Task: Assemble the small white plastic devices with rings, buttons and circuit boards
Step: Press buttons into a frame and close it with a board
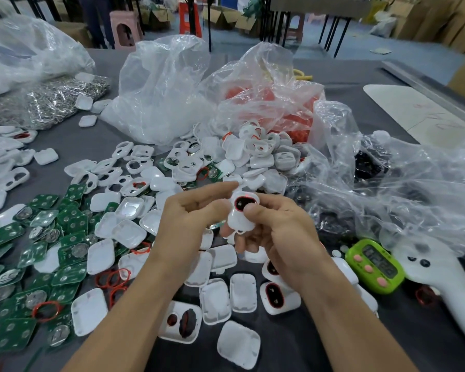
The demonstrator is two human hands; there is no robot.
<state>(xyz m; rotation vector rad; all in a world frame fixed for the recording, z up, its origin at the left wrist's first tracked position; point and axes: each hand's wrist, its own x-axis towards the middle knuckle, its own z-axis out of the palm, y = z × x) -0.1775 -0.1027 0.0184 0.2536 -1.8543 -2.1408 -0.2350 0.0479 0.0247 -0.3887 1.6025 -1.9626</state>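
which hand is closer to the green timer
Right. The right hand is to the left of the green timer; the left hand is farther left, beyond the right one.

You had bare table (430,347) only at near-right, left of the white controller (440,288); circuit boards (70,264) blocked left, white shells (253,157) and plastic bags (167,89) blocked ahead, green timer (373,267) blocked right.

The white device (239,220) is held by both hands. The right hand (285,237) grips it with the thumb on its face. The left hand (183,224) pinches its left edge. Left of the device lie green circuit boards (70,237), and right of it a green timer (375,265).
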